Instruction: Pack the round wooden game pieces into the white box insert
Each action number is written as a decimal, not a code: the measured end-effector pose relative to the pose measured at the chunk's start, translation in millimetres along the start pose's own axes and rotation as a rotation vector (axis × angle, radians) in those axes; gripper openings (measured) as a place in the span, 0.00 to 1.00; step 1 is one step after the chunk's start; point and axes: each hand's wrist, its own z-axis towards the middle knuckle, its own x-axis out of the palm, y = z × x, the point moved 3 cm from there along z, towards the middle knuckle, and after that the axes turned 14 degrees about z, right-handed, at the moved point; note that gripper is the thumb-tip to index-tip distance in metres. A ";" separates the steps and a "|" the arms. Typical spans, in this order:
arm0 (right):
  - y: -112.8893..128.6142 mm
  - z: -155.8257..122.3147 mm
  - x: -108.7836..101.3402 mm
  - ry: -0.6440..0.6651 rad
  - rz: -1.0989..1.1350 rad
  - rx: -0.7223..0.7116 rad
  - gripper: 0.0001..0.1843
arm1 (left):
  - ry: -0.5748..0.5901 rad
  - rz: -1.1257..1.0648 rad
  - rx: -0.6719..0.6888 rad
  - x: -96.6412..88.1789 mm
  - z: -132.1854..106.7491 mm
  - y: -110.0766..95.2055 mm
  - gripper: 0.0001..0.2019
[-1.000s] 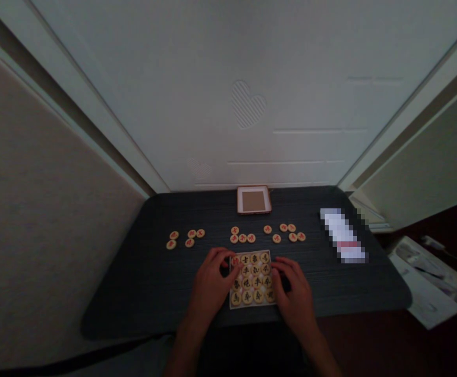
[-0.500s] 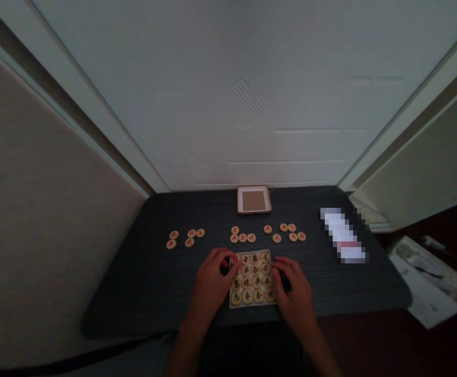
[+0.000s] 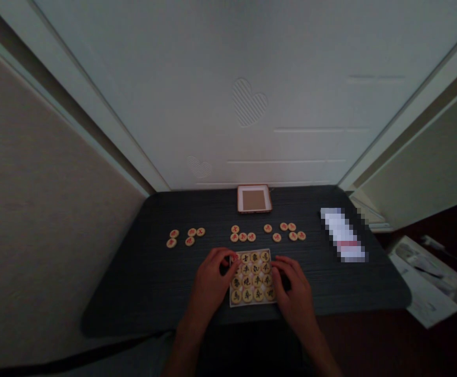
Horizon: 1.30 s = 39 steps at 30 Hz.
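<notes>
Round, wood-coloured discs with red characters point(image 3: 189, 241) lie across a dark oblong table point(image 3: 145, 283). The left hand point(image 3: 211, 277) pinches a red-marked disc point(image 3: 234, 257) at the far-left corner of a square, pale-rimmed tray point(image 3: 252, 305) (otherwise showing black characters). The right hand point(image 3: 296, 285) curves at its right edge; whether those fingers grip is unclear.

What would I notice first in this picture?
Probably the shallow, square, pale-rimmed box holding round tan discs with black characters, between the left hand and right hand at the near edge of the dark table. Beyond it, round tan discs with red characters lie scattered.
</notes>
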 end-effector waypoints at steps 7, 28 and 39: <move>-0.3 0.3 -0.2 0.005 -0.002 0.000 0.11 | 0.002 -0.014 0.017 -1.6 0.6 0.6 0.06; 0.3 0.3 0.0 0.019 0.001 0.000 0.11 | 0.008 -0.008 0.017 -1.1 -0.5 1.0 0.07; 1.5 0.9 -0.1 0.017 -0.012 -0.002 0.11 | 0.042 0.023 0.021 -2.5 -1.3 0.7 0.08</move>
